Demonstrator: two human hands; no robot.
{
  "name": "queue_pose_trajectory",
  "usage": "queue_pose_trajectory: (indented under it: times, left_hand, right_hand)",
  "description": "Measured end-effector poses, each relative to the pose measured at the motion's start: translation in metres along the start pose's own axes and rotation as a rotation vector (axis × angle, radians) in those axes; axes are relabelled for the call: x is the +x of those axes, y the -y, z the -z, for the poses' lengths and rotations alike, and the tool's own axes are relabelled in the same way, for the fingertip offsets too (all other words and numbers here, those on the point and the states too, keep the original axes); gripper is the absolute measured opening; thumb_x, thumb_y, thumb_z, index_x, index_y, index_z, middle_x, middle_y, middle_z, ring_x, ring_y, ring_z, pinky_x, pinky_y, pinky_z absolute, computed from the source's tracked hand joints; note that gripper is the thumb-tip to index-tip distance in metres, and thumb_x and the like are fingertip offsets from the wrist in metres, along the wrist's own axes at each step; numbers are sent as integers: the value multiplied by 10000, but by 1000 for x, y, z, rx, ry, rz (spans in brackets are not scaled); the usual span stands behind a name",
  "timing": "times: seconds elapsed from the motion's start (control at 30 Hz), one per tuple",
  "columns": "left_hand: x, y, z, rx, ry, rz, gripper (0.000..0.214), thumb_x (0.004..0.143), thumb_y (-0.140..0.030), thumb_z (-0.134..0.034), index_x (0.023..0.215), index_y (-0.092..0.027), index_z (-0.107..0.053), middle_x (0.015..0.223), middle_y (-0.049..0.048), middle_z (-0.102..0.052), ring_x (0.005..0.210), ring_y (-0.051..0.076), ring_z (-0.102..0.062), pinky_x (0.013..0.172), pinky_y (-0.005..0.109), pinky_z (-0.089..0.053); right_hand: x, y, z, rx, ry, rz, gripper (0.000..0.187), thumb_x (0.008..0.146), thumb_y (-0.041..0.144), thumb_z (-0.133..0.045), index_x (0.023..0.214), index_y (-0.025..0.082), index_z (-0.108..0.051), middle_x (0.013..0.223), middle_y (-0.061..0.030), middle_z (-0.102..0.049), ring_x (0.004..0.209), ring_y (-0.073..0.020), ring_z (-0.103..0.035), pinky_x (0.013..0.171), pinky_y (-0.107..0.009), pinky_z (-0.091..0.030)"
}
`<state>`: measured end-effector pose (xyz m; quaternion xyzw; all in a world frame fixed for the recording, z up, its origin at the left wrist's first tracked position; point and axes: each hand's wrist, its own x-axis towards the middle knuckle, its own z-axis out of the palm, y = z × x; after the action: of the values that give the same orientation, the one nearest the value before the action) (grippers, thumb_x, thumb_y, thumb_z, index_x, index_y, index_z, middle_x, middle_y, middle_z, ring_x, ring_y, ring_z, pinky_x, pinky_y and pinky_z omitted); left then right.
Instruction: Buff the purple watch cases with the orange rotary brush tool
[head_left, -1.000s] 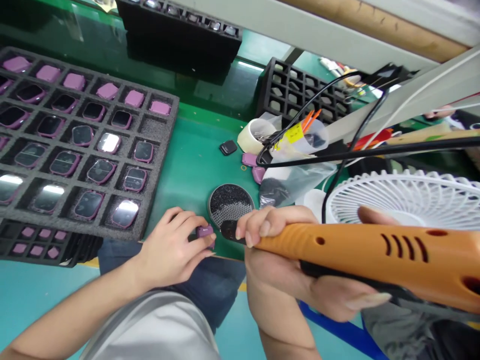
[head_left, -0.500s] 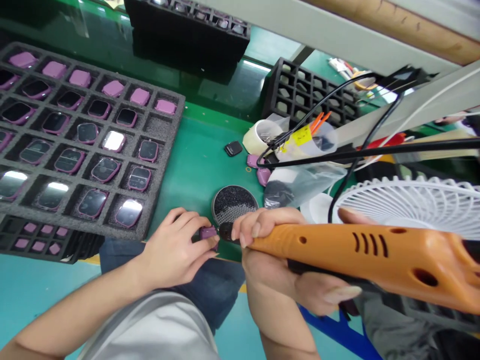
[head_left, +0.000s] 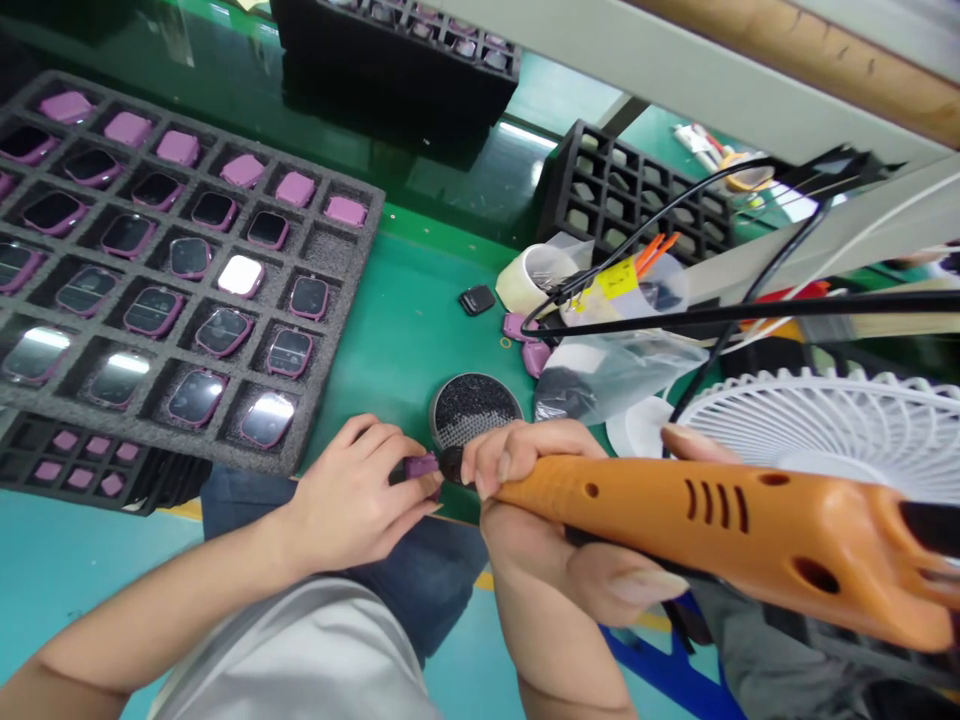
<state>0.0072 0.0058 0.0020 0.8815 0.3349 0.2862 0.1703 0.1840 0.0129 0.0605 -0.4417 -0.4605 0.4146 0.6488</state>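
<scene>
At the bench's front edge, my left hand [head_left: 364,495] is closed around a small purple watch case [head_left: 420,465], mostly covered by the fingers. My right hand [head_left: 525,490] grips an orange electric screwdriver [head_left: 720,520] held almost level. Its dark nose [head_left: 452,464] points left and meets the case's side, though the bit's tip is too small to make out. Just behind the nose stands a round dish [head_left: 465,395] of tiny dark and silvery parts, perhaps screws. To the left, a grey foam tray [head_left: 337,335] holds rows of purple-framed watches with dark screens.
A black watch piece [head_left: 477,299] and loose purple cases [head_left: 535,357] lie beyond the dish. Nearby are a tape roll [head_left: 536,277], a clear plastic bag [head_left: 622,370] and a white fan [head_left: 832,430]. A black cable [head_left: 787,308] crosses on the right. Black foam trays [head_left: 637,195] stand behind.
The view has shifted slightly, so the bench things sit a little further right. The screwdriver's rear end has swung slightly lower in view. Both hands keep their holds.
</scene>
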Motion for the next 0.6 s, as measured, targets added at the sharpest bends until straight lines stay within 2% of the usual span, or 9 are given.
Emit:
queue_pose_trajectory:
  times: [0.2,0.33,0.47,0.6]
  left_hand:
    - [0,2,0,4,-1,0,162,1076,-363,-723,1152,-241,-799,1197,88,-746,1086,279,-646,1019,509,-492]
    - [-2,4,0,17,-15,-6,209,1049,-405,-769,1165,-232,-784,1188,98,-734,1083,281,-649,999,496,-501]
    - [-3,4,4,23,16,-27,337,1054,-432,-752,1294,-196,-731,1277,137,-720,1174,317,-645,1058,525,-492]
    - [-3,3,7,-22,88,-76,264,1070,-191,-615,1321,-190,-698,1424,118,-720,1313,316,-633,1158,543,-440]
  right_hand:
    - [-2,-4,-3,29,9,43,610,803,884,-747,970,316,-604,688,52,-574,495,-186,-544,493,-410,-556]
    - [9,0,5,61,-12,204,602,875,870,-656,1199,365,-600,766,47,-631,457,-171,-549,440,-356,-521]
    - [31,2,19,26,-156,425,400,992,707,-545,1175,372,-664,732,48,-592,425,-143,-505,403,-295,-475]
    - [46,-7,27,-10,-334,472,299,1049,586,-456,1144,404,-674,711,60,-613,404,-125,-476,396,-271,-468]
